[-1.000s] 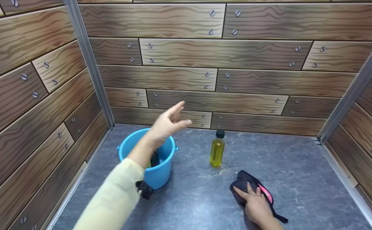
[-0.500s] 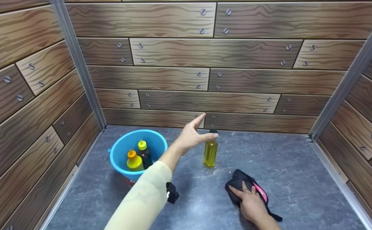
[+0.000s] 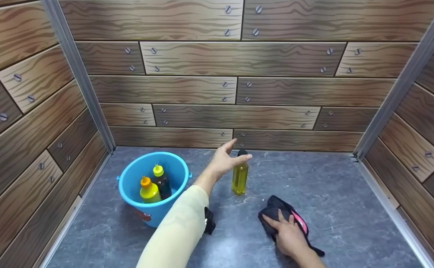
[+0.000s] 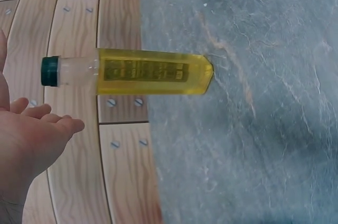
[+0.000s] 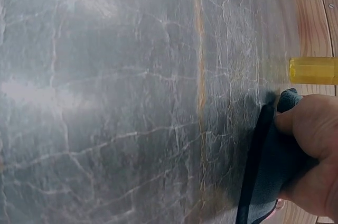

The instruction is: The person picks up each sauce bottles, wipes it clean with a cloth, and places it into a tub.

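1 oil bottle (image 3: 239, 178), 1 bucket (image 3: 133, 193) — 2 bottles (image 3: 154, 184)

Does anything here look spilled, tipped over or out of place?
Nothing stands out. The yellow bottle stands upright and capped on the floor, two more bottles sit upright in the blue bucket, and no liquid shows on the grey floor.
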Tool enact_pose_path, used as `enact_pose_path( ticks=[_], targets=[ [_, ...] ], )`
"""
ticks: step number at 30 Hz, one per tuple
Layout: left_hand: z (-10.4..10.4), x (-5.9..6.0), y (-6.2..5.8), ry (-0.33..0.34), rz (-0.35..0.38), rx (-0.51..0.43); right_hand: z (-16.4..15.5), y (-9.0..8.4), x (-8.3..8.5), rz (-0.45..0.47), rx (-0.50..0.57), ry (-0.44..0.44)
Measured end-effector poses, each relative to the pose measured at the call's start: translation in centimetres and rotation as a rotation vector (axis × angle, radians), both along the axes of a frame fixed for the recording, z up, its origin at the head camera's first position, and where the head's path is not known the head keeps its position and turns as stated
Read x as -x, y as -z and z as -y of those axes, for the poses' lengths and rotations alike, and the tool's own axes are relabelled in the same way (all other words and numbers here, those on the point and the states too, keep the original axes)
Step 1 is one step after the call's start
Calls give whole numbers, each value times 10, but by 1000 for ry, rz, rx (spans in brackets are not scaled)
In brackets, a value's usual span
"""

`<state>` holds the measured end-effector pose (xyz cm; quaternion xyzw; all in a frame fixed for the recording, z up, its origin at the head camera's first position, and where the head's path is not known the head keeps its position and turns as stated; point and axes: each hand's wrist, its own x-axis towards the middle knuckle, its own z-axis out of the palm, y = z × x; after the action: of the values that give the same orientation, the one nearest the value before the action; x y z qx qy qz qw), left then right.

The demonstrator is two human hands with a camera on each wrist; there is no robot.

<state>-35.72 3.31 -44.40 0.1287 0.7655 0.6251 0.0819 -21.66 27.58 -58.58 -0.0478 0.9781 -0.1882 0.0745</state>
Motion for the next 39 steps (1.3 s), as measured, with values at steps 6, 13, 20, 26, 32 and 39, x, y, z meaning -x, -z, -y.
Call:
enact_pose_path(
  ticks=[6, 13, 20, 26, 32, 39],
  targets=[
    [-8, 6, 11, -26, 18, -23, 0, 0, -1, -24, 0, -3],
    [-15, 10, 23, -62, 27, 8, -1, 1, 0, 3, 7, 6],
    [-17, 12, 26, -67, 25, 12, -1, 2, 0, 4, 2, 9],
    [-17, 9, 23, -70, 28, 7, 0, 0, 0, -22, -8, 8],
    [-14, 7, 24, -51, 37, -32, 1, -1, 0, -27, -16, -1],
    [-4, 1, 26, -50, 77, -44, 0, -1, 1, -3, -19, -13]
  ],
)
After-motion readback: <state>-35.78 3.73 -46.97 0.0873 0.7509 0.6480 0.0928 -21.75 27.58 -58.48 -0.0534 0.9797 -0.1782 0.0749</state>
